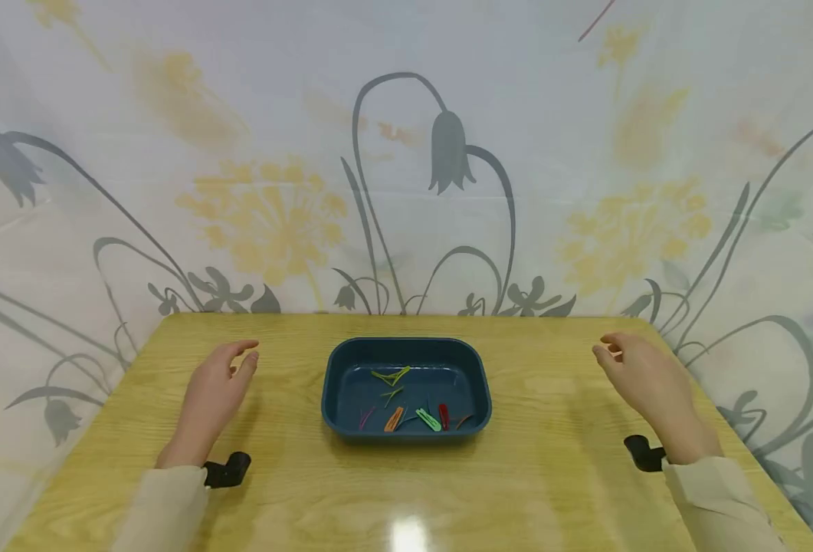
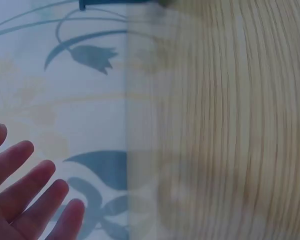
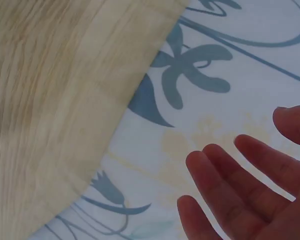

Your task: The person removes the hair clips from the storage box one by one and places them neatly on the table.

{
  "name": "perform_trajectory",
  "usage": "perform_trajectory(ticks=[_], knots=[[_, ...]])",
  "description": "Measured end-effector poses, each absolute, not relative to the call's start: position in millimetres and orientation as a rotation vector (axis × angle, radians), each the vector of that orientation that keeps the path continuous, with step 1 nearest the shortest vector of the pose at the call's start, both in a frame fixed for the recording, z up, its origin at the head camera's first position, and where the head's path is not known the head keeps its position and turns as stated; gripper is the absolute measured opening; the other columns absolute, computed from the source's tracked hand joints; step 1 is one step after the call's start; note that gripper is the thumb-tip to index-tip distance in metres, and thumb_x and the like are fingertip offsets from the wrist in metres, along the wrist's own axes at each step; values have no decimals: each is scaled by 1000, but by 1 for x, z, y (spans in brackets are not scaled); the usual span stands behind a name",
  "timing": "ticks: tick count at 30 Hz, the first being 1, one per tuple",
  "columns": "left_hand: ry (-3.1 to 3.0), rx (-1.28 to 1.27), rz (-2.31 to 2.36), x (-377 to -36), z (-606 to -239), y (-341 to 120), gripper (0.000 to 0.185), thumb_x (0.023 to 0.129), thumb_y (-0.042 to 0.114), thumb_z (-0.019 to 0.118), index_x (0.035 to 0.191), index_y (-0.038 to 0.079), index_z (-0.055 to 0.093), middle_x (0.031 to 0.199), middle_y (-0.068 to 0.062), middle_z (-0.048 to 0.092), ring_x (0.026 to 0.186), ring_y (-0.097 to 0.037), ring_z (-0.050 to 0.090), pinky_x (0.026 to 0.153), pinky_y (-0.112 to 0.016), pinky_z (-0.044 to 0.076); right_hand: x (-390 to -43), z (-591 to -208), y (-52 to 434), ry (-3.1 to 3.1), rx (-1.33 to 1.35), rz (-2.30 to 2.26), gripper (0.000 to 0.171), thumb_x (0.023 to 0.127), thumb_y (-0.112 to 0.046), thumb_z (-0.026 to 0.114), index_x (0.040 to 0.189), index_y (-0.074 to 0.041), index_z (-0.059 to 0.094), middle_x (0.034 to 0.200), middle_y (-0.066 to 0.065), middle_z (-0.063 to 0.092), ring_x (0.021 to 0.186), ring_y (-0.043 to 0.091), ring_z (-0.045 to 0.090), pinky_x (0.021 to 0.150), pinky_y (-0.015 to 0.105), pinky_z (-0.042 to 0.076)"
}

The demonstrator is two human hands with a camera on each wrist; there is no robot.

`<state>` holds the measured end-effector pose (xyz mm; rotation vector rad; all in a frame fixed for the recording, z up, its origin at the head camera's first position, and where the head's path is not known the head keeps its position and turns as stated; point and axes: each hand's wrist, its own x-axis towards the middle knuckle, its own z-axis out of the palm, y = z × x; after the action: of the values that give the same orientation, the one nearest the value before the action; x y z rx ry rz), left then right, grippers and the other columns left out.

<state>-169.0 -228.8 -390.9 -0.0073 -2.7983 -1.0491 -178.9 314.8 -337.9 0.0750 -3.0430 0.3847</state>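
A dark blue tray (image 1: 406,438) stood mid-tabletop (image 1: 544,383), its raised walls ringing small clips: a red clip (image 1: 444,417) at four o'clock, a green clip (image 1: 428,419) at five, an orange clip (image 1: 394,419) near seven. Well apart from it, a left hand (image 1: 216,387) at nine o'clock and a right hand (image 1: 647,379) at three hung with fingers loose, gripping nothing. A flower-printed backdrop (image 1: 406,230) rose at twelve, beyond the tray.
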Motion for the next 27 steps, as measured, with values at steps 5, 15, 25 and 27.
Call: perform_trajectory(ticks=[5,15,25,27], knots=[[-2764,112,-1347,-168,-404,-210,55,95,51,35,136,15,45,136,-14,45,123,-36,42,96,-52,37,-177,-343,310,-2975,40,560,62,96,-51,30,129,-2,49,116,23,58,99,39,56,69,46,46],[-2469,77,-2060,-170,-431,-164,54,94,42,46,137,9,42,139,-10,45,125,-25,45,100,-41,40,-176,-358,298,-2802,89,979,53,96,-48,36,132,-10,47,108,11,65,81,10,63,65,26,49],[-2300,166,-2300,-165,-445,-137,56,93,38,51,143,20,33,148,-2,30,137,-19,26,111,-42,20,-180,-377,283,-2685,99,1284,45,98,-37,36,134,-11,45,113,12,61,85,-1,60,70,20,50],[-2291,166,-2300,-165,-448,-135,55,94,31,51,144,21,31,149,-1,28,138,-17,23,112,-40,19,-180,-382,280,-2673,98,1330,44,98,-37,37,134,-11,45,113,13,60,86,1,60,71,21,50]])
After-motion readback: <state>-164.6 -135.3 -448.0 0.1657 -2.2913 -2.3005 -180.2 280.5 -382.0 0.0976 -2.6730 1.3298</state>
